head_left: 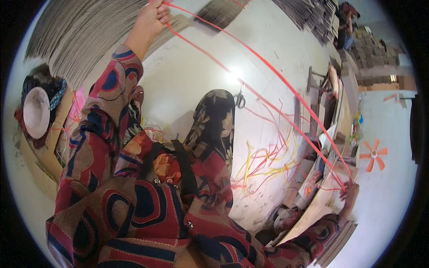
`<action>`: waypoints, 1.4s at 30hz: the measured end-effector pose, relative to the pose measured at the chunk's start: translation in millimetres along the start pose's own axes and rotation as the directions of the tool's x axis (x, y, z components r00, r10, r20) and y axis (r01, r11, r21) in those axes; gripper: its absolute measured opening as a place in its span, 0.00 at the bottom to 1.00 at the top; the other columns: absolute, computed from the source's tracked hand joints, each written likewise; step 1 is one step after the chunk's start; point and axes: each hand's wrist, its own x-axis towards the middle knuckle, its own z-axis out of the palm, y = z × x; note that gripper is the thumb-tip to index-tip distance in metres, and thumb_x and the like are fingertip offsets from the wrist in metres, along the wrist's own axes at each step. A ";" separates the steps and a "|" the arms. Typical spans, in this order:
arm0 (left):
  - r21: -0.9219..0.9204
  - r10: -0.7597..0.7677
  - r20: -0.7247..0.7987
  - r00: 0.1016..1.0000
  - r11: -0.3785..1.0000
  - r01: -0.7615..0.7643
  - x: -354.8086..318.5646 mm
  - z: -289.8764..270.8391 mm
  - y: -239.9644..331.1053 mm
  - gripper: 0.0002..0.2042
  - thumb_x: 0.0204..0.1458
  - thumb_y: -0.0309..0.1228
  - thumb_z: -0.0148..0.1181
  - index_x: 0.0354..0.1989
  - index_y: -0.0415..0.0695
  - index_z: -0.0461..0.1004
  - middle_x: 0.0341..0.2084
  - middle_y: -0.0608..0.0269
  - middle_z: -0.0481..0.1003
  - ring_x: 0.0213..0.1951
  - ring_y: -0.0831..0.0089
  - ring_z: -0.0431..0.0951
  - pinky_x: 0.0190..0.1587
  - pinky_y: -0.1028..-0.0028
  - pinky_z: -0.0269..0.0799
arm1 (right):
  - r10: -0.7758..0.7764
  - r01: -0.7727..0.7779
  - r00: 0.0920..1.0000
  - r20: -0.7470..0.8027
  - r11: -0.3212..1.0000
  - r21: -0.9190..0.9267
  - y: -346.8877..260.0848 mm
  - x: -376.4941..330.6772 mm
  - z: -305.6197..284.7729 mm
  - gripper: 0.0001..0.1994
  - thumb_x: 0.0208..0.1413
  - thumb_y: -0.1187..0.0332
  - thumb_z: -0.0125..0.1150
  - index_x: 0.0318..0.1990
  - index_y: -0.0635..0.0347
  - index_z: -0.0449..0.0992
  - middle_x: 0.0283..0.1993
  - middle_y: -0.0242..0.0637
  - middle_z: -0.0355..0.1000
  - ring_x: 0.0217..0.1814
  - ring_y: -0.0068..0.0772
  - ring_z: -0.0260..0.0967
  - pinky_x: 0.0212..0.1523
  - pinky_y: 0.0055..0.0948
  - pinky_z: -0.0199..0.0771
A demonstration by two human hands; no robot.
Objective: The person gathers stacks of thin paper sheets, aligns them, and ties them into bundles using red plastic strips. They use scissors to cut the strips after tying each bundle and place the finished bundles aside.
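My left hand (152,20), raised at the top of the view, is closed on a red plastic strap (290,87). Two lengths of the strap stretch from it across to the lower right. There my right hand (351,194) is closed around the strap's other end, beside cardboard pieces; its fingers are small and partly blurred. Beyond my right knee, a pair of scissors (240,97) lies on the pale floor. Loose red and yellow strap pieces (268,156) are strewn to the right of my legs.
Cardboard sheets (85,35) stand in a large stack at the upper left, with more stacks (310,18) at the upper right. A pale round dish-like thing (36,112) rests on cloth at the left. An orange fan-shaped thing (373,155) shows at the right.
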 end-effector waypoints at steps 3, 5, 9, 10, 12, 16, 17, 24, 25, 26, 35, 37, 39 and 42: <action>0.061 -0.041 -0.288 0.957 0.996 0.060 10.3 -19.6 -29.0 0.13 0.57 0.37 0.49 0.37 0.37 0.67 0.11 0.75 0.54 0.12 0.84 0.49 0.15 0.82 0.46 | -0.109 0.138 0.956 0.273 0.987 -0.088 10.4 22.0 71.2 0.10 0.49 0.73 0.43 0.30 0.66 0.73 0.14 0.37 0.63 0.06 0.29 0.59 0.04 0.28 0.57; 0.158 0.003 -0.379 0.925 0.986 0.061 18.6 -55.2 -28.5 0.13 0.56 0.37 0.49 0.35 0.38 0.68 0.13 0.72 0.58 0.13 0.83 0.52 0.15 0.81 0.47 | 0.061 0.164 0.875 0.481 0.896 -0.412 -28.8 39.1 148.5 0.09 0.50 0.70 0.48 0.31 0.63 0.74 0.16 0.38 0.64 0.12 0.29 0.63 0.11 0.32 0.62; 0.596 0.290 -0.310 0.905 0.801 -0.052 36.4 -192.7 -14.2 0.11 0.53 0.35 0.50 0.35 0.39 0.70 0.18 0.70 0.64 0.16 0.81 0.56 0.17 0.80 0.52 | -0.453 0.773 0.603 0.656 0.537 -0.339 -41.2 109.6 332.1 0.08 0.46 0.67 0.55 0.33 0.58 0.75 0.22 0.39 0.68 0.22 0.35 0.67 0.23 0.35 0.67; 0.599 0.312 -0.409 0.858 0.801 -0.007 37.2 -206.9 -10.2 0.11 0.54 0.35 0.49 0.35 0.40 0.70 0.19 0.70 0.65 0.16 0.81 0.56 0.18 0.79 0.53 | -0.620 0.891 0.454 0.640 0.292 -0.349 -45.4 125.5 383.8 0.09 0.45 0.66 0.57 0.34 0.57 0.75 0.23 0.39 0.69 0.25 0.37 0.68 0.26 0.35 0.69; 0.386 0.213 -0.722 0.659 0.914 0.128 35.1 -223.3 -14.9 0.11 0.55 0.35 0.45 0.33 0.40 0.70 0.20 0.69 0.66 0.16 0.79 0.56 0.18 0.78 0.53 | -0.762 0.924 0.331 0.557 0.143 -0.354 -62.3 148.3 476.6 0.11 0.43 0.64 0.60 0.35 0.55 0.75 0.26 0.39 0.71 0.30 0.40 0.70 0.32 0.37 0.71; 0.500 0.316 -0.769 0.555 0.839 0.216 19.6 -335.7 37.4 0.11 0.54 0.34 0.45 0.32 0.40 0.71 0.17 0.68 0.65 0.15 0.77 0.56 0.17 0.78 0.53 | -0.220 0.316 0.778 0.589 0.947 -0.064 -164.5 135.7 611.7 0.16 0.50 0.61 0.56 0.44 0.58 0.71 0.22 0.46 0.72 0.19 0.42 0.71 0.25 0.37 0.72; 0.524 0.344 -0.762 0.549 0.826 0.210 15.2 -346.2 53.6 0.10 0.54 0.33 0.46 0.32 0.40 0.71 0.17 0.68 0.65 0.15 0.77 0.56 0.17 0.78 0.52 | -0.338 0.457 0.753 0.565 0.886 -0.079 -165.9 141.8 649.5 0.18 0.50 0.60 0.56 0.47 0.57 0.69 0.26 0.47 0.73 0.26 0.45 0.72 0.29 0.40 0.72; 0.635 0.393 -0.711 0.584 0.715 0.291 23.6 -352.6 24.1 0.08 0.49 0.33 0.53 0.29 0.41 0.74 0.13 0.71 0.64 0.09 0.82 0.53 0.10 0.81 0.44 | -0.332 0.562 0.695 0.638 0.804 -0.194 -153.2 171.1 740.7 0.30 0.51 0.55 0.54 0.60 0.48 0.53 0.50 0.58 0.65 0.49 0.58 0.64 0.45 0.46 0.67; 0.581 0.344 -0.756 0.557 0.743 0.330 37.4 -335.4 -6.7 0.07 0.48 0.32 0.55 0.29 0.42 0.75 0.12 0.72 0.64 0.09 0.83 0.53 0.10 0.81 0.44 | -0.389 0.546 0.747 0.539 0.822 -0.163 -124.3 181.5 736.7 0.24 0.54 0.55 0.49 0.54 0.60 0.59 0.43 0.53 0.69 0.42 0.57 0.67 0.39 0.49 0.67; 0.546 0.271 -0.761 0.589 0.759 0.356 47.5 -323.3 -37.6 0.07 0.48 0.32 0.54 0.29 0.41 0.74 0.12 0.72 0.63 0.09 0.84 0.53 0.10 0.81 0.44 | -0.338 0.480 0.795 0.505 0.858 -0.182 -92.4 195.1 728.0 0.23 0.55 0.53 0.49 0.51 0.61 0.60 0.36 0.52 0.68 0.35 0.53 0.67 0.31 0.46 0.67; 0.443 -0.082 -0.595 0.799 0.796 0.412 102.6 -296.2 -191.4 0.18 0.57 0.41 0.47 0.42 0.36 0.70 0.14 0.69 0.65 0.11 0.86 0.53 0.12 0.85 0.47 | 0.423 -0.361 0.719 0.551 0.905 -0.224 -40.4 214.0 668.0 0.28 0.54 0.41 0.44 0.47 0.59 0.62 0.16 0.48 0.65 0.09 0.42 0.65 0.05 0.38 0.66; 0.450 -0.091 -0.584 0.807 0.791 0.415 115.1 -296.2 -205.2 0.18 0.57 0.42 0.47 0.42 0.37 0.71 0.14 0.69 0.65 0.11 0.86 0.53 0.12 0.85 0.47 | 0.432 -0.400 0.712 0.554 0.897 -0.185 -52.6 219.1 664.5 0.32 0.52 0.38 0.42 0.47 0.60 0.62 0.17 0.48 0.66 0.10 0.42 0.66 0.06 0.38 0.65; 0.439 -0.104 -0.596 0.796 0.788 0.431 123.4 -301.2 -214.3 0.18 0.57 0.42 0.48 0.42 0.37 0.71 0.15 0.67 0.66 0.11 0.86 0.52 0.12 0.84 0.47 | 0.471 -0.434 0.721 0.509 0.879 -0.198 -55.9 219.9 667.2 0.32 0.51 0.38 0.43 0.46 0.62 0.63 0.18 0.48 0.66 0.10 0.43 0.66 0.06 0.38 0.65; 0.426 -0.127 -0.609 0.783 0.780 0.458 126.9 -316.1 -222.1 0.16 0.54 0.40 0.53 0.41 0.38 0.71 0.15 0.65 0.67 0.10 0.85 0.52 0.11 0.83 0.47 | 0.493 -0.437 0.717 0.493 0.869 -0.233 -64.8 222.3 670.2 0.34 0.50 0.38 0.45 0.44 0.65 0.63 0.20 0.50 0.67 0.12 0.45 0.67 0.06 0.37 0.65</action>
